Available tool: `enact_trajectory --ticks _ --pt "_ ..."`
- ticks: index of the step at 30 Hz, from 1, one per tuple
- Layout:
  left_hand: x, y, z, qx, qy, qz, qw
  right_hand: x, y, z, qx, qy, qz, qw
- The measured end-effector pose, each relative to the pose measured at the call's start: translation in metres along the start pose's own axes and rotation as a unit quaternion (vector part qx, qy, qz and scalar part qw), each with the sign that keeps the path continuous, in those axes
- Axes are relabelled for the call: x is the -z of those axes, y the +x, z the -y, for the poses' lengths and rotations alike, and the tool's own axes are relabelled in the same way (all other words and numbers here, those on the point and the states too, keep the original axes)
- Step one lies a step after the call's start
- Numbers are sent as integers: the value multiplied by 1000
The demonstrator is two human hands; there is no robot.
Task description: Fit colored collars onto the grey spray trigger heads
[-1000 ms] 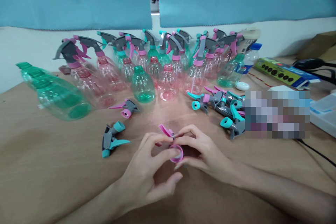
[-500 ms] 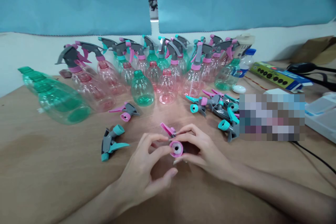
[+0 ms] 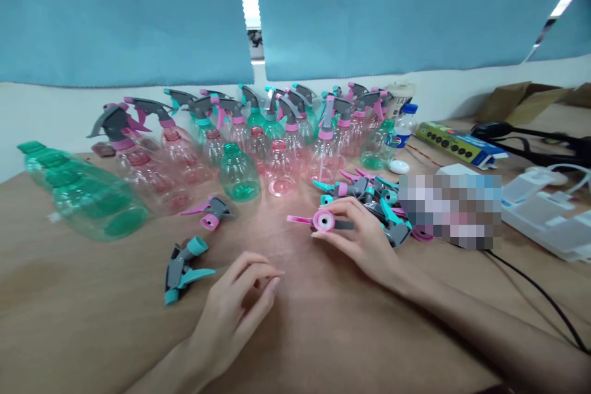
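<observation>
My right hand grips a trigger spray head with a pink collar, its open underside turned up toward me. A white disc with a dark centre hole shows inside that collar. The pink trigger points left and the grey body goes back under my fingers. My left hand hovers lower left over the table, its thumb and fingertips drawn together with nothing visible in them. Left of it lies a teal-and-grey spray head. Farther back is a pink-and-grey spray head.
Uncapped green bottles and pink bottles stand before several capped spray bottles. More loose spray heads pile up beyond my right hand. A blurred patch, a white plastic tray and a black cable lie right.
My right hand has moved up and slightly right with the spray head, whose trigger now points left. My left hand has come off the collar, dropped down left, and its fingers have closed together.
</observation>
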State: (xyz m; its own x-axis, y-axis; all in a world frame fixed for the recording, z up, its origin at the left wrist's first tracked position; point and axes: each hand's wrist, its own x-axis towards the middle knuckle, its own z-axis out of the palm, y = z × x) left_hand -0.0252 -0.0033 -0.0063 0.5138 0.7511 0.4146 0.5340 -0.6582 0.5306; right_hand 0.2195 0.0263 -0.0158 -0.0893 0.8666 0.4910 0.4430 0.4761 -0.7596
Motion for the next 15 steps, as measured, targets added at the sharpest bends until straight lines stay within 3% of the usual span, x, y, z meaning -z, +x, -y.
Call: enact_trajectory --ticks 7,15 --pt "0 2 -1 7 -3 20 1000 5 5 -2 -55 20 -3 998" --pt "-1 3 2 9 13 27 1000 -7 -6 10 4 -12 89 996"
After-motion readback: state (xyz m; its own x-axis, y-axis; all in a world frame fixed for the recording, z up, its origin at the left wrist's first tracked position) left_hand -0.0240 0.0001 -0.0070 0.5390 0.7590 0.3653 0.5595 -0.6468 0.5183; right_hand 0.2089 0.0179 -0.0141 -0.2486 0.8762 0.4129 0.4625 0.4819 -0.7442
